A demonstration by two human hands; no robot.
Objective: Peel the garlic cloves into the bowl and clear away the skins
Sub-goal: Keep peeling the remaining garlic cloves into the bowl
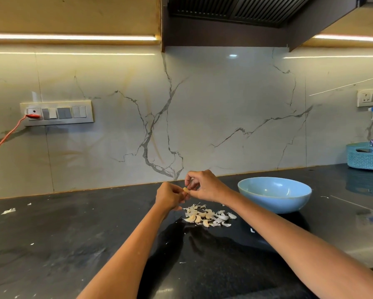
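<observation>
Both forearms reached out over the black counter [73, 234]. Above it, the left hand [169, 196] pinched a clove [185, 189] in curled fingers, and the right hand [202, 185] picked at the same clove with thumb and fingertips. Just below the hands lay a pile [207, 216] of cloves and skins. Right of the pile stood the blue bowl [275, 194]; loose skin scraps [8, 211] dotted the counter.

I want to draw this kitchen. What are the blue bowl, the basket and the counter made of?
Blue bowl: probably glazed ceramic, smooth and shiny inside. Teal basket: looks like moulded plastic with a woven pattern. Black countertop: likely polished stone, speckled and reflective.
</observation>
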